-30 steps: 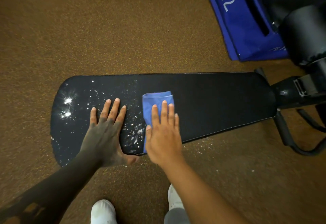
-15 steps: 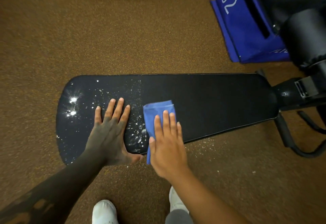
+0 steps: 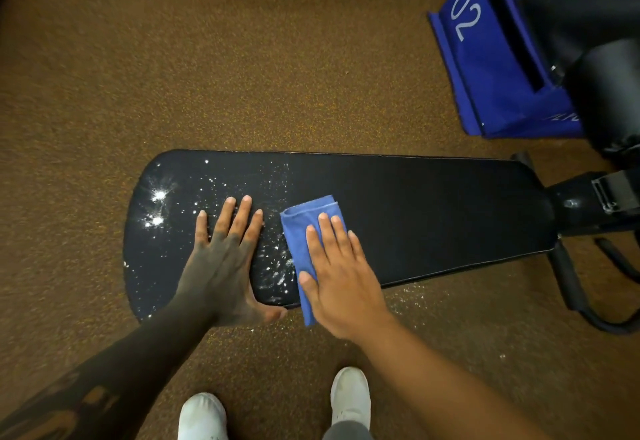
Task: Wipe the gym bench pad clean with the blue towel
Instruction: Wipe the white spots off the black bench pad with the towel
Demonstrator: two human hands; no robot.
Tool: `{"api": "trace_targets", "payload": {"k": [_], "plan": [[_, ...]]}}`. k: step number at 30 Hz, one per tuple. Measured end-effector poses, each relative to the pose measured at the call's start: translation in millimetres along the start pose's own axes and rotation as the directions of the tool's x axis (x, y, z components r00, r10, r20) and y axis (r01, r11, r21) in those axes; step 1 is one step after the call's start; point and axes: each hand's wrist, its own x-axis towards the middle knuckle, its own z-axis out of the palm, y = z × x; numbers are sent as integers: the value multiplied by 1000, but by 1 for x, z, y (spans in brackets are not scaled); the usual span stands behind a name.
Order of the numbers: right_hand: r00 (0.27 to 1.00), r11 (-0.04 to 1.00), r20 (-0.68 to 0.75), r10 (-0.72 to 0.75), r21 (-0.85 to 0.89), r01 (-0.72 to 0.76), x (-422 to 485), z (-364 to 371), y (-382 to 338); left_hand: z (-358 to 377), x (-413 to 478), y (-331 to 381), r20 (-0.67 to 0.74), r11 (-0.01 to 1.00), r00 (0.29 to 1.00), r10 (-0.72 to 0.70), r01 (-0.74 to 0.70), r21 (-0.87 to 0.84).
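My white shoes [image 3: 202, 415] stand on the brown floor [image 3: 104, 93] just short of the bench. My right hand [image 3: 341, 277] lies flat, fingers straight and close together, pressing the folded blue towel [image 3: 304, 228] onto the near side of the bench pad [image 3: 433, 218]; nothing is pinched. My left hand [image 3: 221, 266] is spread flat on the dusty part just beside it, bracing. The white specks [image 3: 277, 266] lie left of the towel, so I should keep my palm heavy and sweep leftward in overlapping passes, lifting my left hand out of the way. Since a second ago the towel has slid toward me and its end now hangs past the near edge. My left hand has stayed put.
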Motion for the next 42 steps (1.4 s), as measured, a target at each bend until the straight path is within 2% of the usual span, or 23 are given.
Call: {"api": "trace_targets", "payload": {"k": [2, 5, 8, 14, 20, 25, 27, 31, 33, 35, 37, 42], "plan": [[1000, 1000, -3, 19, 7, -19, 19, -4, 5, -1, -1, 1, 14, 1000, 1000, -10, 10, 2], [991, 991, -17, 131, 22, -130, 62, -12, 2, -2, -2, 0, 17, 999, 999, -36, 36, 10], [980, 981, -40, 193, 27, -192, 70, -12, -5, 1, -2, -1, 9, 999, 999, -49, 49, 8], [997, 997, 11, 73, 11, -73, 39, -12, -7, 3, -3, -3, -1, 997, 998, -66, 66, -29], [980, 980, -18, 199, 1, -199, 121, -28, -7, 4, -6, -3, 0, 992, 994, -105, 105, -66], [999, 997, 11, -53, -57, 54, 98, -27, 2, 3, -8, -3, -5, 990, 993, -116, 115, -86], [1000, 999, 8, -21, -44, 21, 112, -30, 9, 2, -8, -4, -6, 989, 992, -123, 122, -82], [980, 980, -36, 198, 11, -198, 138, -31, -16, 3, -8, -3, 7, 986, 989, -147, 147, -82], [988, 988, -43, 152, 2, -152, 128, -27, -27, 2, -9, -2, 14, 983, 987, -159, 160, -92], [1000, 999, -25, 6, -31, -7, 109, -24, -26, 2, -10, -2, 26, 980, 985, -172, 173, -94], [997, 996, -1, -72, -43, 72, 101, -24, -17, 1, -12, -2, 41, 977, 983, -181, 185, -105], [999, 999, -13, 32, -19, -33, 146, -32, -22, -1, -11, -1, 43, 973, 979, -199, 202, -109]]}}
